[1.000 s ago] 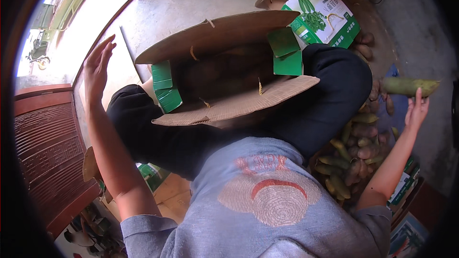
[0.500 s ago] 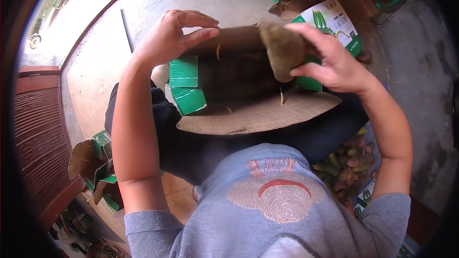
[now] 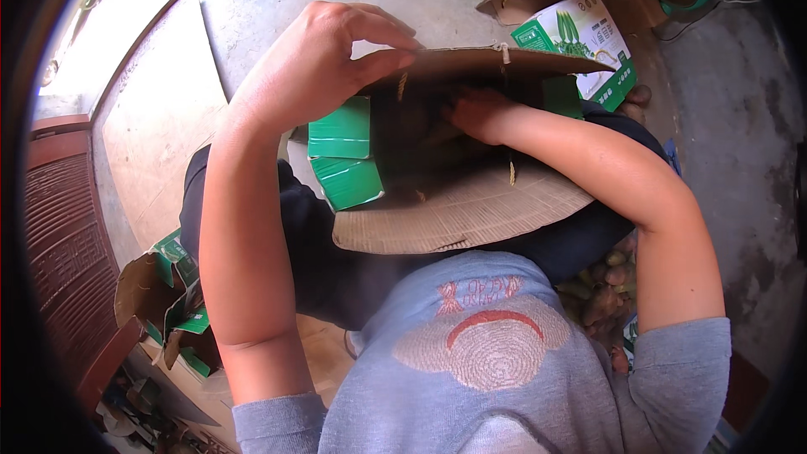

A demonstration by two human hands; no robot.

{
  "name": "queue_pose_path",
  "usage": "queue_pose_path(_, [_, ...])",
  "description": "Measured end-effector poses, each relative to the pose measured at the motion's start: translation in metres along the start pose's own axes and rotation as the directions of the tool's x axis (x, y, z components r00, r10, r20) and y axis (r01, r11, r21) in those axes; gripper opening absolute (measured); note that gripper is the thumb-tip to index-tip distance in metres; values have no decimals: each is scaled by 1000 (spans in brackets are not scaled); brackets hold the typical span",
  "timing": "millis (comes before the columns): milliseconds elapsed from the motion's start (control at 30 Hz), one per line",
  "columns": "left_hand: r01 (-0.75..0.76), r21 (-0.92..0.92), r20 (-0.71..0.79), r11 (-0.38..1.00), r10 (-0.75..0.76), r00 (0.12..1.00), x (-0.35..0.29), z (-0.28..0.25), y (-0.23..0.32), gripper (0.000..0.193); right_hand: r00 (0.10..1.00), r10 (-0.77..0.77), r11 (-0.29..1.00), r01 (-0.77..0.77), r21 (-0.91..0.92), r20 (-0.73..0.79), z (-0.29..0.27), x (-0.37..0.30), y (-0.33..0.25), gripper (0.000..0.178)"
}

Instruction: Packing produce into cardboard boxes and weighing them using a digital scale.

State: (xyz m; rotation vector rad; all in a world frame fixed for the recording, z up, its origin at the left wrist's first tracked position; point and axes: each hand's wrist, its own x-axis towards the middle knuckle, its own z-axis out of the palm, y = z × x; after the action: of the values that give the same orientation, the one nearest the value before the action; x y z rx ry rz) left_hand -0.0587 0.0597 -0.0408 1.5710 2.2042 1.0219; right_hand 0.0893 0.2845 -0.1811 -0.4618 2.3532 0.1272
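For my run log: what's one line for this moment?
left hand: holds far flap | right hand: inside box | box: on lap, open | produce pile: right, on floor

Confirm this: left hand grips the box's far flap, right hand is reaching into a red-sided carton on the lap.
Not quite. The head view shows the carton has green sides, not red. The rest holds: the left hand grips the far flap, and the right hand reaches inside.

Right hand (image 3: 477, 111) now down inside the carton (image 3: 471, 202), its brownish piece out of sight.
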Motion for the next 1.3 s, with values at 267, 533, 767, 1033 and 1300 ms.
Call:
queue_pose_path(267, [28,-17,-24,999,-28,999,0,0,4,18,988,117,938,-76,339,-101,-71,-88,1,49])
queue_pose_path(533, [171,-86,-88,982,-178,980,-8,-16,11,28,110,596,793,-235,562,-795,-53,-311,22,27])
queue_pose_path(767, [223,101,-243,970,-194,951,-21,-44,-10,32,-132,977,105,-401,910,-171,198,-422,27,26])
queue_pose_path(1033, [348,225,-191,910,-309,932,-67,-70,-26,43,550,613,-135,-634,761,567,478,-298,-180,20])
queue_pose_path(1300, [621,143,-40,771,-623,782,-123,-81,-96,48,616,516,-157,-616,772,596,531,-278,-271,39])
